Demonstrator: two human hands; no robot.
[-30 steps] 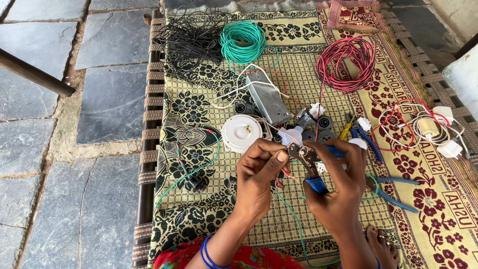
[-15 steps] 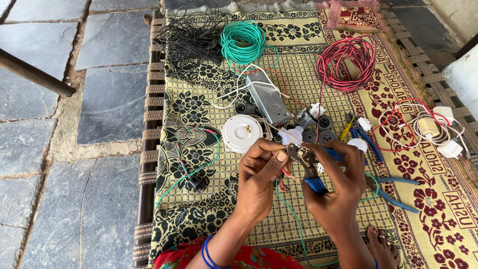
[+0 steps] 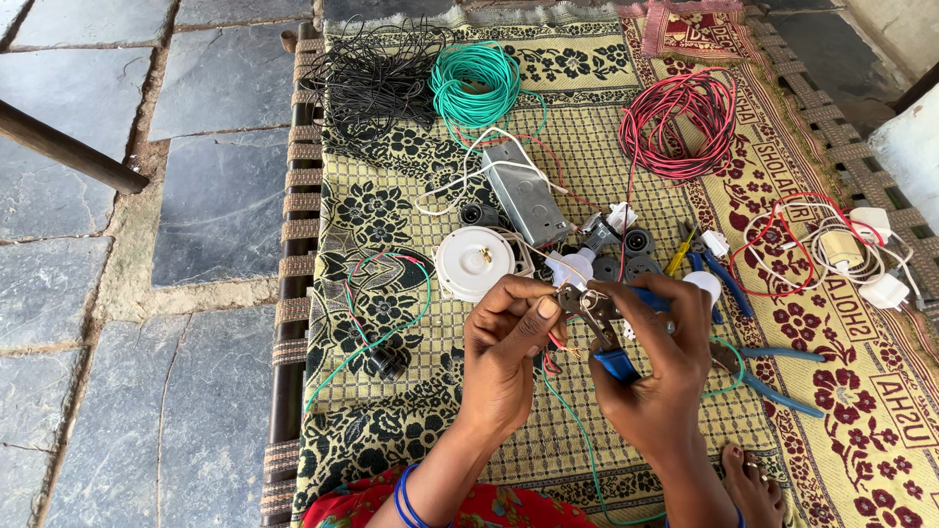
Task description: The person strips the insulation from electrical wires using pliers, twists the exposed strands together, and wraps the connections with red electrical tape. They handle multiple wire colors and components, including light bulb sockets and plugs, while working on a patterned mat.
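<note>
Mat: the yellow-and-black patterned woven mat [image 3: 391, 196] lies under both your hands, spread over the cot.
Wire coils: three sit well beyond your hands: one black wire coil [image 3: 377, 73], one green wire coil [image 3: 476, 83], one red wire coil [image 3: 677, 122].
Metal box: one grey metal box [image 3: 525, 196] lies ahead of your left hand.
Ceiling rose: one round white plastic disc [image 3: 473, 262] sits just beyond your left fingertips.
Left hand: your left hand [image 3: 504, 347] pinches thin red and green wire ends [image 3: 559, 344], fingers pressed together.
Right hand: your right hand [image 3: 657, 364] is closed around the blue-handled pliers [image 3: 602, 328], whose jaws meet the wire beside your left thumb.
Spare pliers: one second blue-handled pair [image 3: 773, 376] lies just right of your right hand.
Change: against the earlier frames, hands and pliers sit in the same place.
</note>
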